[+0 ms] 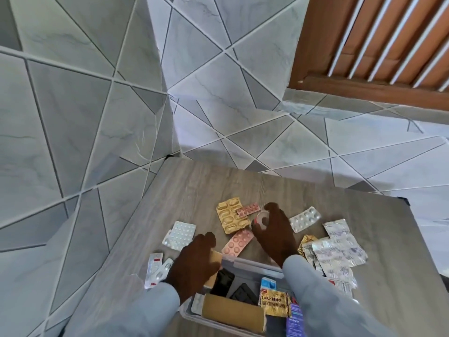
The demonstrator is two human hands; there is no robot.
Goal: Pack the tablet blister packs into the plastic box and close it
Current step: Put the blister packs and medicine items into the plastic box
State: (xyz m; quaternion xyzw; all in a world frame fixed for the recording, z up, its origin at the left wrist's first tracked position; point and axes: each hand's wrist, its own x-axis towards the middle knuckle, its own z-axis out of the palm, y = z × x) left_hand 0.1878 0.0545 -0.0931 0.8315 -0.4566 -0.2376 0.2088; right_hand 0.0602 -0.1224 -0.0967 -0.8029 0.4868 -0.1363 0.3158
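Note:
An open grey plastic box (250,262) sits at the near edge of the wooden table, holding several packs and cartons. My left hand (194,261) rests at the box's far left corner, fingers closed on a tan flat pack (217,257). My right hand (273,229) reaches past the box and grips a small red-and-clear round pack (262,218). Loose blister packs lie around: a gold one (230,215), two pink ones (239,242), (247,209), white ones (179,235), (305,218), and silver foil ones (340,249).
The wooden table (189,190) stands in a corner of grey tiled walls (73,117). More packs (155,266) lie near the table's left edge. A brown slatted door (376,45) is at the upper right. No lid is visible.

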